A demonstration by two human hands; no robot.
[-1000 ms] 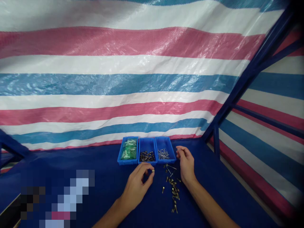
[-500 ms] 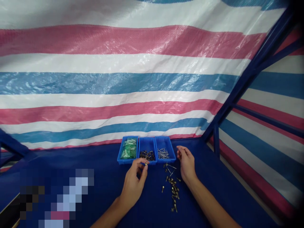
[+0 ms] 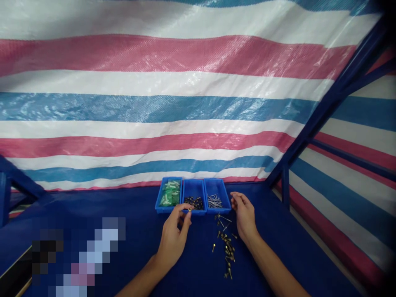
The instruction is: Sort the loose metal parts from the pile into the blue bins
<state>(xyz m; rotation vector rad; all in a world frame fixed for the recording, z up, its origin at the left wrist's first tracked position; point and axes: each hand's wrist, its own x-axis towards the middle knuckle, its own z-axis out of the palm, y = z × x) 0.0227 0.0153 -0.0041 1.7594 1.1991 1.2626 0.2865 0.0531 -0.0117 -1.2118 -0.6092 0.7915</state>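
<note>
My left hand [image 3: 173,235] pinches a small brass-coloured screw [image 3: 189,210] between thumb and forefinger, at the front edge of the middle blue bin [image 3: 194,186]. Inside that bin lies a heap of dark brass-coloured screws [image 3: 195,203]. Beside the right-hand blue bin [image 3: 215,185], which holds silver nails [image 3: 214,201], is my right hand [image 3: 246,215]. Its fingers are curled with the tips together; whatever may be between them is too small to make out. Loose brass-coloured screws [image 3: 229,249] lie scattered on the table between my forearms, with a few silver nails [image 3: 223,222] behind them.
The left blue bin [image 3: 158,202] contains green and clear plastic packets [image 3: 170,194]. All three bins stand side by side on the dark blue table [image 3: 130,231]. A dark flat object [image 3: 18,268] and a blurred patch are at lower left. Striped sheeting [image 3: 154,144] hangs behind; blue frame bars [image 3: 321,107] rise at right.
The view has shifted slightly, so the bins appear a little further right. My left hand has edged closer to the middle bin with the screw. My right hand stays almost in place.
</note>
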